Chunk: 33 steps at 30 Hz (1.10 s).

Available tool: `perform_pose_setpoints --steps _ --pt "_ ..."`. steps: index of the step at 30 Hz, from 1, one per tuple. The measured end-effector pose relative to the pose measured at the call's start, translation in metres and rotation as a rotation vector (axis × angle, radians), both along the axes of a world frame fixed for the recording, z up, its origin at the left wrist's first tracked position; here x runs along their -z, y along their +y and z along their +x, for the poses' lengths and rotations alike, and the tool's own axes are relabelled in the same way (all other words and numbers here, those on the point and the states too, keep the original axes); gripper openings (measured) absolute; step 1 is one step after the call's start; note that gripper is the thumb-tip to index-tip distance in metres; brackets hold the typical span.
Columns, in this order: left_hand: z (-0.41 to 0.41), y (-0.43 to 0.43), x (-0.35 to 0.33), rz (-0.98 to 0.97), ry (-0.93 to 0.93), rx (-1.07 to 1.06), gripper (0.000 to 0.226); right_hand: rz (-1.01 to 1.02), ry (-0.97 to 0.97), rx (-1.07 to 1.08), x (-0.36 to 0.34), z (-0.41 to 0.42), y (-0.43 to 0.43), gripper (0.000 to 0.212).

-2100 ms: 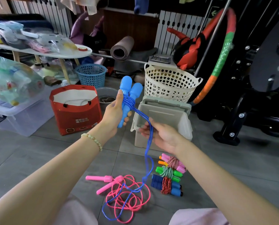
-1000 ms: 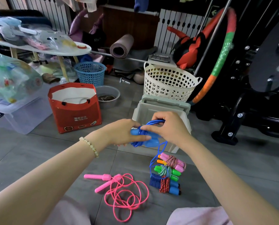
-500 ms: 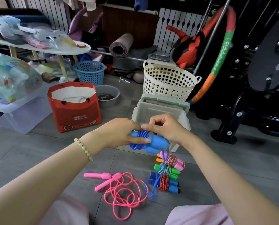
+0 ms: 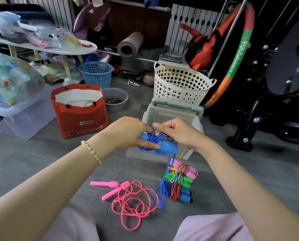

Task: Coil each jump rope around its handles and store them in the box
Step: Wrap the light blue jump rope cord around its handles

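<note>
We grip the blue jump rope point(image 4: 166, 147) by its paired handles in our left hand point(image 4: 127, 134), just in front of the grey box point(image 4: 171, 112). Our right hand point(image 4: 178, 134) pinches its cord against them. A loose loop hangs beside the pink rope point(image 4: 131, 202).

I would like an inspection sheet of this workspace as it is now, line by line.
Surface: grey tiled floor.
Job's things: blue rope partly coiled, tail hanging down; pink rope loose on the floor; three coiled ropes right of it; grey box behind the hands.
Clutter: red bag, metal bowl, blue basket, cream basket.
Hands: left hand grips the blue rope's handles; right hand pinches its cord.
Cables: nothing seen.
Surroundings: rolled mat, hoop, black gym machine.
</note>
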<state>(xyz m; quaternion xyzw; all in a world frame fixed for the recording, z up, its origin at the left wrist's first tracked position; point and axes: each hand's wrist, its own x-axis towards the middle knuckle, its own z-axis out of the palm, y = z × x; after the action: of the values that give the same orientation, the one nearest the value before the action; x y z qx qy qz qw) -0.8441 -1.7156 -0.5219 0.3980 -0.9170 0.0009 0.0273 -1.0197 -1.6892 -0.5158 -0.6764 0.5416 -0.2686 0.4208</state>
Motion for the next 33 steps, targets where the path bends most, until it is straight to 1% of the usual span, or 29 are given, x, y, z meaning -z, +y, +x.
perform_pose_setpoints --steps 2,3,4,5,7,9,11,12,15,16,17,19,21,23,27,29,31,33 --pt "-0.003 0.004 0.002 -0.010 0.008 0.011 0.051 0.097 -0.091 0.012 0.000 -0.002 0.001 0.045" --pt "-0.003 0.005 0.002 0.006 0.026 0.009 0.050 0.127 -0.134 -0.014 0.000 -0.004 0.001 0.037" --pt "-0.002 0.005 0.004 0.040 0.058 0.012 0.049 0.158 -0.189 -0.052 0.000 -0.007 0.001 0.024" --pt "0.000 0.005 0.005 0.097 0.116 0.023 0.045 0.190 -0.249 -0.104 0.000 -0.011 0.001 0.016" --pt "0.007 0.005 0.006 0.251 0.285 0.042 0.030 0.246 -0.329 -0.198 0.000 -0.018 0.001 0.027" --pt "0.013 0.006 0.006 0.339 0.421 0.035 0.029 0.235 -0.303 -0.262 0.001 -0.020 0.003 0.033" --pt "0.014 0.008 0.006 0.424 0.536 0.005 0.029 0.195 -0.314 -0.251 0.001 -0.016 0.004 0.027" --pt "0.014 0.008 0.007 0.471 0.585 -0.005 0.028 0.185 -0.338 -0.235 -0.001 -0.013 0.005 0.028" --pt "0.016 0.010 0.007 0.596 0.715 -0.023 0.035 0.203 -0.408 -0.287 -0.005 -0.012 0.008 0.053" --pt "0.016 0.011 0.006 0.628 0.757 -0.027 0.040 0.202 -0.407 -0.294 -0.007 -0.012 0.010 0.054" --pt "0.016 0.011 0.006 0.660 0.792 -0.032 0.046 0.179 -0.390 -0.288 -0.008 -0.011 0.011 0.049" --pt "0.014 0.010 0.005 0.710 0.826 -0.062 0.057 0.107 -0.356 -0.243 -0.008 -0.008 0.012 0.038" --pt "0.013 0.010 0.004 0.745 0.824 -0.080 0.064 0.074 -0.370 -0.199 -0.006 -0.004 0.012 0.034" --pt "0.012 0.009 0.005 0.757 0.816 -0.075 0.064 0.091 -0.416 -0.163 -0.003 -0.002 0.011 0.031" --pt "0.012 0.005 0.007 0.778 0.845 -0.067 0.055 0.131 -0.497 -0.095 0.005 -0.002 0.007 0.029" --pt "0.010 0.005 0.008 0.782 0.870 -0.076 0.051 0.180 -0.593 -0.102 0.011 -0.001 0.004 0.037" --pt "0.008 0.006 0.010 0.771 0.906 -0.089 0.043 0.247 -0.698 -0.104 0.016 -0.002 -0.001 0.054" --pt "0.006 0.004 0.009 0.762 0.987 -0.113 0.037 0.301 -0.787 -0.079 0.022 -0.002 -0.004 0.062"
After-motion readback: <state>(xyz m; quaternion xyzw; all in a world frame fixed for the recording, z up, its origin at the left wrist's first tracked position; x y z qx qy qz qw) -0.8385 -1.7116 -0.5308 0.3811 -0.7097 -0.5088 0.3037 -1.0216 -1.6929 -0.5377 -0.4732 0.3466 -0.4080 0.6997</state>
